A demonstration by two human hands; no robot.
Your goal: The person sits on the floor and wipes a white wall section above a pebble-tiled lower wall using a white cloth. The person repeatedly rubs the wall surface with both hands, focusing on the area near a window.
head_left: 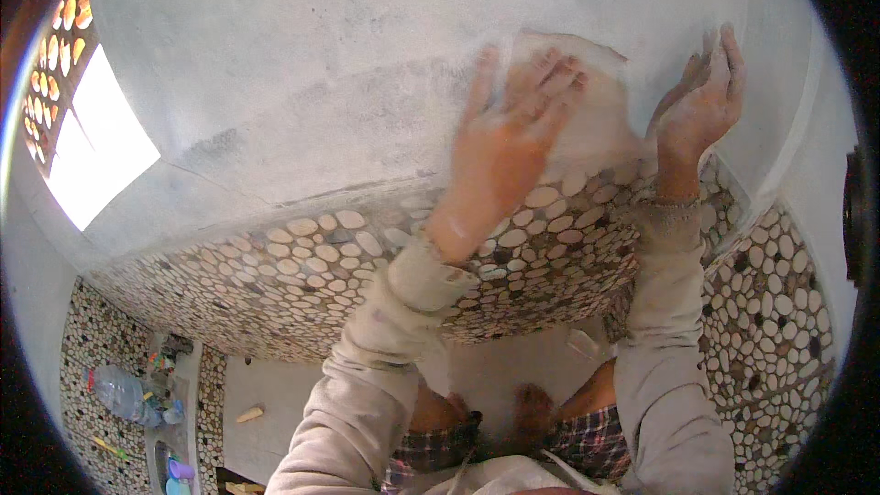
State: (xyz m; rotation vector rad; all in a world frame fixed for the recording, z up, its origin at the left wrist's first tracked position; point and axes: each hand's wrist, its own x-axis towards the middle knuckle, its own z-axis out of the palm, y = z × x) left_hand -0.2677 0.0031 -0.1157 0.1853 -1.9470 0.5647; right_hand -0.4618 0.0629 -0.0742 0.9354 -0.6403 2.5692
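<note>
My left hand (500, 151) reaches up to the grey wall (321, 37), its fingers stretched out and apart, smeared by motion. Its fingertips overlap the left side of a light brown sheet-like piece (600, 115) with a darker upper edge; I cannot tell whether this is a loose sheet or a patch of the wall. To the right of that piece, my right hand (704, 115) is raised close to the wall, fingers stretched upward and palm turned inward. Nothing shows in either hand, though the right palm is partly hidden.
Pebble-covered stonework (312, 257) runs below the grey wall and continues at the right. My bare feet stand on the pale floor (500, 376). At lower left are a clear plastic bottle (119, 392), a purple cup (181, 470) and a small pale object (249, 414). A bright opening (105, 142) is at upper left.
</note>
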